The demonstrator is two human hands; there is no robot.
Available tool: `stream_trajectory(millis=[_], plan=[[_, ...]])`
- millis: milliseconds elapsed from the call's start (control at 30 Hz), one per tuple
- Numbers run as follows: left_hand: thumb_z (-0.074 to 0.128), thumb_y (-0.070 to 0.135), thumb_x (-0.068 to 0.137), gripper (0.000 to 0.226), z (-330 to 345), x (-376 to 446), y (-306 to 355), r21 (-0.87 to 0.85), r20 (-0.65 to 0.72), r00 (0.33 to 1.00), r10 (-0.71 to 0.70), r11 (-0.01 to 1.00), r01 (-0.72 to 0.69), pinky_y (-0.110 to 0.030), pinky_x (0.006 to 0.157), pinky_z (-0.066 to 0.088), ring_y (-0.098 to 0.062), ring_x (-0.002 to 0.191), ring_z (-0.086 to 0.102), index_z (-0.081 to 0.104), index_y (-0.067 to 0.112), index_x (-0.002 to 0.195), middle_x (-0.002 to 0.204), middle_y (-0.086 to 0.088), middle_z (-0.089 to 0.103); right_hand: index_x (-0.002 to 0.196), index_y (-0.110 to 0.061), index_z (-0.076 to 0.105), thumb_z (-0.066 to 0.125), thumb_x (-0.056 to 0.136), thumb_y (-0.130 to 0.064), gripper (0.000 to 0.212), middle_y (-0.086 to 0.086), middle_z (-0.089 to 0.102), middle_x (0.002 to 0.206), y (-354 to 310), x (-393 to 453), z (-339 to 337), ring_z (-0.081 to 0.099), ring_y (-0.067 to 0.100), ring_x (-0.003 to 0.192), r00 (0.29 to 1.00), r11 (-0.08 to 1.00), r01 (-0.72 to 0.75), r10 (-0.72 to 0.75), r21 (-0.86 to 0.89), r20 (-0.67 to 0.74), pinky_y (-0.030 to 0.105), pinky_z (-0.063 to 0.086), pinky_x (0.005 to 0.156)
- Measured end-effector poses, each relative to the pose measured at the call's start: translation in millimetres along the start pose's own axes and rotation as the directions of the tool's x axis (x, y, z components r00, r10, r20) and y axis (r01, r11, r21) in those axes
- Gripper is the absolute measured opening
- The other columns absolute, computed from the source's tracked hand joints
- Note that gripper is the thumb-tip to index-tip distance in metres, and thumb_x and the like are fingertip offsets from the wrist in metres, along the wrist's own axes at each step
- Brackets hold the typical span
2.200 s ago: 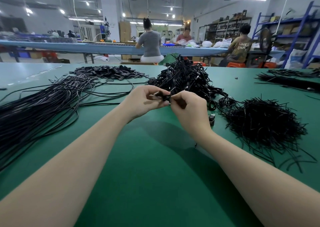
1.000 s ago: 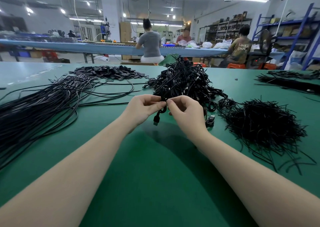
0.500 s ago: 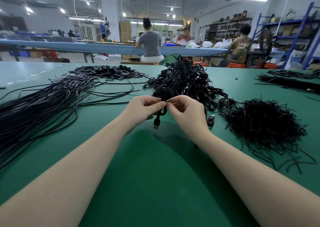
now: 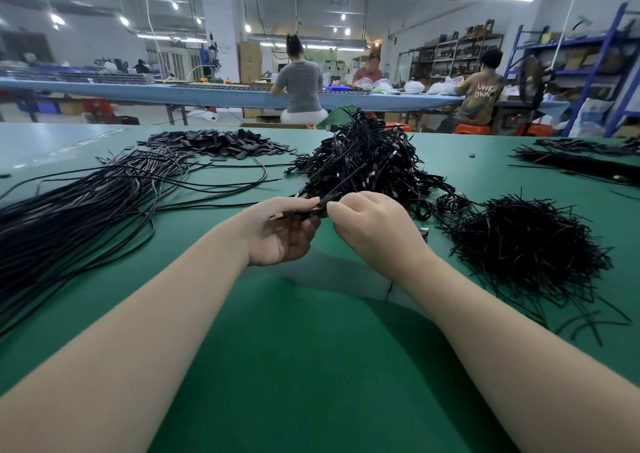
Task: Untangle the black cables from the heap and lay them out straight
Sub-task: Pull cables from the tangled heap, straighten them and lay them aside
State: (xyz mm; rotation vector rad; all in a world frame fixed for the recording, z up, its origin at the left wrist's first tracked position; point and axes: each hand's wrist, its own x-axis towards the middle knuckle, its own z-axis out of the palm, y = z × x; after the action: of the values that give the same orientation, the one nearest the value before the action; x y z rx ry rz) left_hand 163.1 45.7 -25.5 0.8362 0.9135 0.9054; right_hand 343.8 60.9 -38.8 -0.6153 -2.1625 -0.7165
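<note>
A tall heap of tangled black cables (image 4: 367, 162) stands on the green table (image 4: 311, 348) just beyond my hands. My left hand (image 4: 280, 231) is turned palm up and pinches a folded black cable (image 4: 301, 212) that lies across its fingers. My right hand (image 4: 374, 227) pinches the same cable at its right end, knuckles toward me. The cable runs from my fingertips up into the heap. To the left, a long bundle of straightened black cables (image 4: 76, 210) lies spread across the table.
A mound of short black ties (image 4: 523, 245) sits to the right of my hands. A pile of small flat black pieces (image 4: 214, 144) lies at the back left. More black cables (image 4: 581, 162) lie far right. Several people work at a blue bench (image 4: 207, 94) behind.
My left hand has turned palm up and opened out under the cable. The cable's dangling plug end is now stretched sideways across the left hand, and both hands sit slightly lower.
</note>
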Motion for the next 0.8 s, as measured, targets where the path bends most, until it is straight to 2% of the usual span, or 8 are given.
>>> stream_trajectory(millis=[100,167,300,400,533,600,700,800], plan=[[0.064,0.024,0.081,0.018,-1.5,-2.6,1.8,-0.030,0.044,0.999,-0.005,1.000,0.006,-0.016,0.044,0.044,-0.005,0.048,0.054,0.071,0.011,0.070,0.063,0.003,0.058,0.073,0.000,0.063,0.069,0.072,0.008,0.010,0.010,0.057,0.064,0.1,-1.0,3.0,0.055,0.030,0.056,0.999,1.000,-0.014,0.014,0.017,-0.044,0.035,0.049,0.051],[0.065,0.028,0.085,0.016,2.3,2.9,-0.8,0.072,-0.072,0.992,0.103,0.993,-0.098,-0.017,0.044,0.045,-0.007,0.049,0.055,0.066,0.014,0.078,0.064,0.002,0.058,0.086,-0.001,0.067,0.062,0.085,-0.001,0.006,0.009,0.064,0.074,-5.8,-1.1,5.4,0.060,0.030,0.067,0.967,0.940,-0.245,0.254,0.238,-0.010,0.039,0.050,0.059],[0.063,0.029,0.091,0.011,7.6,13.5,-15.0,0.197,-0.203,0.910,0.362,0.925,-0.325,-0.018,0.045,0.045,-0.008,0.058,0.065,0.069,0.020,0.096,0.068,0.006,0.067,0.093,-0.026,0.067,0.055,0.095,-0.030,0.013,-0.006,0.069,0.080,-10.9,-2.0,10.9,0.065,0.011,0.075,0.659,0.417,-0.719,0.663,0.555,0.356,0.034,0.053,0.072],[0.064,0.021,0.090,0.008,8.0,15.2,-25.2,0.236,-0.147,0.901,0.408,0.899,-0.369,-0.017,0.055,0.051,-0.007,0.068,0.070,0.070,0.021,0.095,0.077,0.004,0.074,0.089,-0.024,0.071,0.064,0.088,-0.039,0.016,-0.008,0.070,0.071,-8.7,-3.4,13.8,0.067,0.008,0.069,0.623,0.300,-0.737,0.651,0.606,0.434,0.037,0.056,0.076],[0.063,0.028,0.089,0.008,0.4,15.9,-26.2,0.201,-0.126,0.902,0.412,0.901,-0.384,-0.019,0.067,0.051,-0.010,0.084,0.072,0.068,0.024,0.094,0.086,0.004,0.075,0.096,-0.025,0.069,0.074,0.083,-0.025,0.014,0.000,0.074,0.082,-10.3,1.7,13.8,0.071,0.011,0.078,0.580,0.025,-0.671,0.640,0.741,0.503,0.029,0.057,0.075],[0.063,0.034,0.089,0.012,-0.3,16.1,-25.0,0.172,-0.128,0.900,0.416,0.903,-0.393,-0.020,0.063,0.053,-0.014,0.088,0.072,0.068,0.024,0.092,0.090,0.001,0.075,0.093,-0.026,0.069,0.074,0.083,-0.019,0.013,-0.004,0.073,0.084,-14.3,6.2,9.3,0.070,0.006,0.080,0.616,0.097,-0.640,0.658,0.762,0.433,0.023,0.055,0.074],[0.056,0.029,0.095,0.020,-3.0,20.2,-22.5,0.155,-0.349,0.791,0.503,0.863,-0.481,-0.019,0.054,0.051,-0.012,0.067,0.070,0.069,0.021,0.082,0.072,0.003,0.073,0.090,-0.022,0.068,0.072,0.084,-0.013,0.012,-0.012,0.070,0.086,-25.4,15.9,-7.0,0.067,0.005,0.080,0.789,0.542,-0.468,0.611,0.698,0.055,0.022,0.053,0.074],[0.048,0.006,0.095,0.022,-20.6,28.9,-24.6,0.455,-0.490,0.613,0.620,0.782,-0.427,-0.025,0.056,0.048,-0.007,0.060,0.062,0.063,0.014,0.081,0.063,0.007,0.066,0.093,-0.009,0.072,0.068,0.086,-0.010,0.009,0.005,0.070,0.089,-37.7,31.0,-19.9,0.066,0.023,0.081,0.946,0.944,0.027,0.082,0.330,-0.312,0.036,0.054,0.073]])
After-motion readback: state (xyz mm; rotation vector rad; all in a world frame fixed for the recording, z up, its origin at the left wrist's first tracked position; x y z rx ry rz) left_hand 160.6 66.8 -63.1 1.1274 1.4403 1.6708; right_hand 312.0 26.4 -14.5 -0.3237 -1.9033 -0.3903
